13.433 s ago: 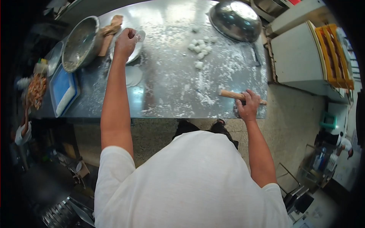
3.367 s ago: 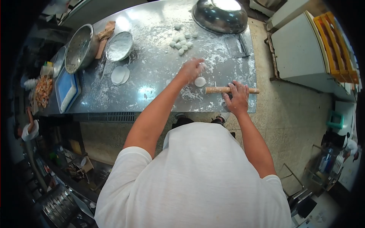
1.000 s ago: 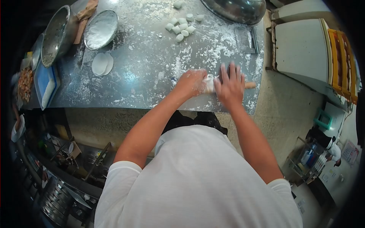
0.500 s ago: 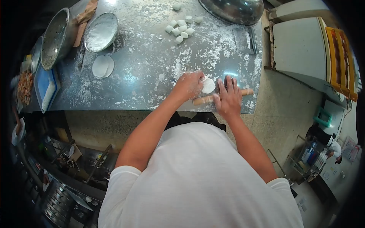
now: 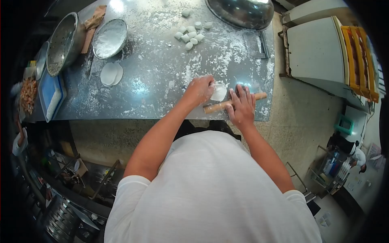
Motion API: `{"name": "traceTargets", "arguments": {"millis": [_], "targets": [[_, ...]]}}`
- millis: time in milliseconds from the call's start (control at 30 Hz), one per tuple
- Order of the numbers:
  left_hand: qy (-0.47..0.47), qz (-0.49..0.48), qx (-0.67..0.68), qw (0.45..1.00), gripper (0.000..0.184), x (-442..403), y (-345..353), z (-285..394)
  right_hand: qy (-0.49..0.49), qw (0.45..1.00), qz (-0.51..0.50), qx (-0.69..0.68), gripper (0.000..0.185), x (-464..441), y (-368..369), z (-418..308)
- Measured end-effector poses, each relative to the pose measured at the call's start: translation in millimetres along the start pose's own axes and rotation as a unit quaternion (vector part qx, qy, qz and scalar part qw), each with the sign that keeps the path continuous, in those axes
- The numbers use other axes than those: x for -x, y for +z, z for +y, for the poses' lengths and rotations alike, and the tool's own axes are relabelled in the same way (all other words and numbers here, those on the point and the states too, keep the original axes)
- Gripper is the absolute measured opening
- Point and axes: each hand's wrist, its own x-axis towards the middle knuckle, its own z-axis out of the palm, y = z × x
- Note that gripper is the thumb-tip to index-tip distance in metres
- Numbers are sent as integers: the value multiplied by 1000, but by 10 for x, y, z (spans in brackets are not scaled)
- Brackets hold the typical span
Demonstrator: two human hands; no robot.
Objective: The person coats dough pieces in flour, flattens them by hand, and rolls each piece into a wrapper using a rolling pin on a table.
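Observation:
A small round dough wrapper (image 5: 219, 92) lies on the floured metal table between my hands. My left hand (image 5: 198, 90) is closed, its fingertips pinching the wrapper's left edge. Just to the right, a wooden rolling pin (image 5: 216, 107) lies slantwise near the table's front edge. My right hand (image 5: 243, 107) rests across it, fingers stretched out and thumb apart, palm over the wood. The pin is beside the wrapper's lower right side; whether they touch I cannot tell. Farther back sit several small dough pieces (image 5: 189, 35). At left lie overlapping rolled wrappers (image 5: 109, 74).
Behind the rolled wrappers stands a bowl of flour (image 5: 110, 38), beside a large metal bowl (image 5: 65, 44) and a blue tray (image 5: 52, 97). A big upturned-looking metal bowl (image 5: 243, 14) occupies the back right. Yellow crates (image 5: 358, 62) stand right of the table. Another person (image 5: 357, 157) is far right.
The wrapper has turned slightly and now looks a little broader, with its left edge still in my left fingers. My right hand and the pin have shifted slightly. The whole view has moved a little.

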Motion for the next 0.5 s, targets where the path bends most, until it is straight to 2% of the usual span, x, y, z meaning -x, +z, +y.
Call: {"name": "traceTargets", "arguments": {"millis": [33, 67, 167, 233, 300, 367, 500], "targets": [[-54, -32, 66, 996, 25, 66, 12, 12, 8, 1000, -4, 12, 61, 40, -6, -24], [-60, -39, 67, 995, 25, 99, 25, 19, 18, 1000, -8, 24, 62, 66, 1, -47], [-51, -21, 50, 997, 25, 118, 14, 59, 60, 997, -19, 34, 64, -668, -42, -179], [-10, 51, -13, 999, 23, -9, -18, 25, 53, 998, 40, 10, 65, -997, -4, -144], [10, 86, -6, 996, 23, -45, -10, -6, 46, 997, 55, 7, 65, -901, 25, -145], [53, 38, -77, 995, 23, -80, 2, -26, 31, 996, 81, 8, 65, -732, 29, -111], [26, 16, -78, 997, 24, -53, 12, -28, 23, 1000, 7, -17, 63, 143, 39, -8]]}}
